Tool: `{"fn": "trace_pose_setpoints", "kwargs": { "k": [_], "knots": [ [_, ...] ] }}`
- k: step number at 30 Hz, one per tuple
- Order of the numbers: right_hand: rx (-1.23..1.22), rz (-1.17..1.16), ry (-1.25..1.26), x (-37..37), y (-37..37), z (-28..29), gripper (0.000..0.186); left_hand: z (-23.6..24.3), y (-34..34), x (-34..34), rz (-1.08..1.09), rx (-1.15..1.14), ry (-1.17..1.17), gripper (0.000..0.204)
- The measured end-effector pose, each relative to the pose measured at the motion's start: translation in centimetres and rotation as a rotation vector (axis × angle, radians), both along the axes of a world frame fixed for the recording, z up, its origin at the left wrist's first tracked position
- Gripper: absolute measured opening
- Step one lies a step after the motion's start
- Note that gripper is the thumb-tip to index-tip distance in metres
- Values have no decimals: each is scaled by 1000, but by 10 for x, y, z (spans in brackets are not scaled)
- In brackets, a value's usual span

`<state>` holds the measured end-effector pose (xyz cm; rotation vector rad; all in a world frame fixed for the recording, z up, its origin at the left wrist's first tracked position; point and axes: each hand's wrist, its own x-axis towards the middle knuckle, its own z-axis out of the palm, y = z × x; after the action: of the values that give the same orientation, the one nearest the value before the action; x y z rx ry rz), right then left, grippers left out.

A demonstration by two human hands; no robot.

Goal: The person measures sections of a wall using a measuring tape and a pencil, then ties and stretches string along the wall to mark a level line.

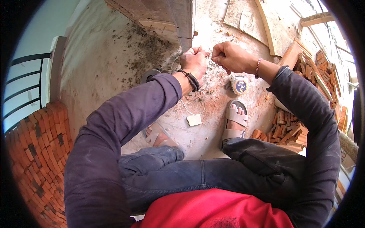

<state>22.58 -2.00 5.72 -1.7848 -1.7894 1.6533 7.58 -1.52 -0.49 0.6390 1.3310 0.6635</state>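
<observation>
My left hand (pixel 194 62) is closed at the foot of an upright post (pixel 184 28), its fingers bunched around a thin pale string (pixel 204 102). The string loops below my left wrist and runs to a small off-white block (pixel 194 120) on the dusty floor. Just right of it, my right hand (pixel 232 57) is closed in a pinch, fingertips nearly meeting those of the left. What the right fingertips hold is too small to make out. A round tape measure (pixel 240 85) with a dark and yellow face rests below my right hand, near my sandalled foot (pixel 235 117).
Broken bricks (pixel 287 129) and wooden boards (pixel 275 26) lie at the right. A large brick stack (pixel 40 155) fills the lower left, below a black railing (pixel 26 76). Mortar crumbs (pixel 152 49) cover the floor near the post. My other sandalled foot (pixel 161 136) stands at left.
</observation>
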Motion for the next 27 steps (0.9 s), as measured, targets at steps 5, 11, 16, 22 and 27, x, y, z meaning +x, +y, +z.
{"fn": "trace_pose_setpoints", "kwargs": {
  "k": [5, 11, 16, 22, 27],
  "knots": [
    [282, 103, -62, 16, 31, -24, 25, -8, -13, 8, -9, 96, 39, 12],
    [42, 45, -49, -18, 59, -14, 26, 13, -20, 16, 7, 39, 133, 15],
    [-140, -264, 244, -27, 61, -49, 15, 5, -21, 22, 42, 148, 146, 18],
    [-87, -155, 162, -17, 80, -43, 13, -12, -16, -13, -86, 486, 468, 19],
    [196, 10, -71, -7, 105, -34, 24, -68, 18, -51, 221, 606, 407, 21]
  ]
}}
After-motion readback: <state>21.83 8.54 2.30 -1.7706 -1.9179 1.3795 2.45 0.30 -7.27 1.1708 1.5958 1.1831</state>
